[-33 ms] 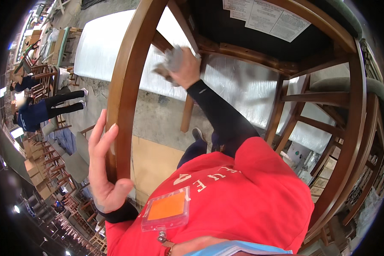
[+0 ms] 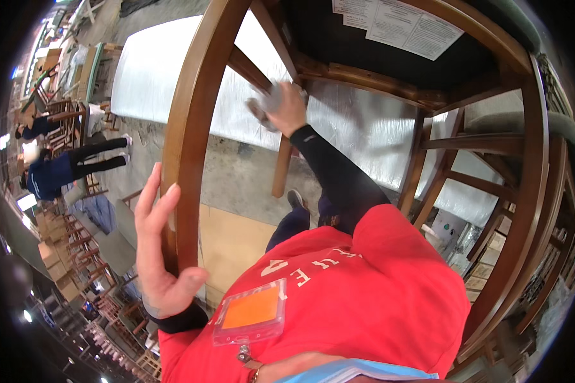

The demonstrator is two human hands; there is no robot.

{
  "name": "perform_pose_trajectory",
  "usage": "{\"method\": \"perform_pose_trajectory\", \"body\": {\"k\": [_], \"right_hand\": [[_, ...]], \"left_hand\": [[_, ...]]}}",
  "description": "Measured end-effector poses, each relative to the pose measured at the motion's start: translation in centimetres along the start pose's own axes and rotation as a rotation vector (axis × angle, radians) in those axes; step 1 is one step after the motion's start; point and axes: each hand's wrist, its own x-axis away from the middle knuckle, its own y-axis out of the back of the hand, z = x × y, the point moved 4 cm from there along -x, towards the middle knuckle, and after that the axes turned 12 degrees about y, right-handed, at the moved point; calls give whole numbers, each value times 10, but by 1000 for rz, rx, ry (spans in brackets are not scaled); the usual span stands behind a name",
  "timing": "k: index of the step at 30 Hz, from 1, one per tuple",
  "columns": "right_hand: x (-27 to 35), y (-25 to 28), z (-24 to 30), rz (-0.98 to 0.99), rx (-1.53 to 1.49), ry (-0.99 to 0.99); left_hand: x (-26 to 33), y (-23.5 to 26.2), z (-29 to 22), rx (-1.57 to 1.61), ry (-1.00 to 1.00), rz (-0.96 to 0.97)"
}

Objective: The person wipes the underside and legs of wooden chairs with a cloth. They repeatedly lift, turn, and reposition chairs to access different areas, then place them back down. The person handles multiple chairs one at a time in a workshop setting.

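Note:
A brown wooden chair (image 2: 201,96) stands tipped in front of me. Its black underside (image 2: 338,38) faces my way and carries white paper labels (image 2: 402,25). My left hand (image 2: 163,249) rests along the near leg, its fingers stretched and its thumb apart. Inside the frame, my right hand (image 2: 289,112) is closed round a crumpled grey cloth (image 2: 262,107), by a wooden rail (image 2: 248,69). Motion smears the cloth, and its exact contact with the rail cannot be made out.
A long surface wrapped in shiny plastic (image 2: 150,70) lies behind the chair. Cardboard (image 2: 227,249) covers part of the concrete floor. Another chair with a grey seat (image 2: 524,124) stands at the right. A person in dark clothes (image 2: 51,172) is at the left, near stacked chairs and boxes.
My right hand and the cloth have shifted slightly right and down, away from the near leg. My left hand stays at the leg.

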Motion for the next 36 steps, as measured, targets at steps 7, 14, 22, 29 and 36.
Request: {"method": "perform_pose_trajectory", "body": {"k": [7,14,22,29,36], "right_hand": [[55,-13,-69,-32,-79,-80],[146,172,-32,-928,-323,-524],[22,384,69,-962,805,204],[116,323,-91,-936,773,-273],[123,333,-119,-831,449,-187]], "left_hand": [[-5,1,4,-175,-106,69],[3,-7,-28,-555,-544,204],[6,-12,-29,-509,-656,310],[3,-11,-27,-452,-577,274],[-5,-17,-26,-449,-523,214]]}}
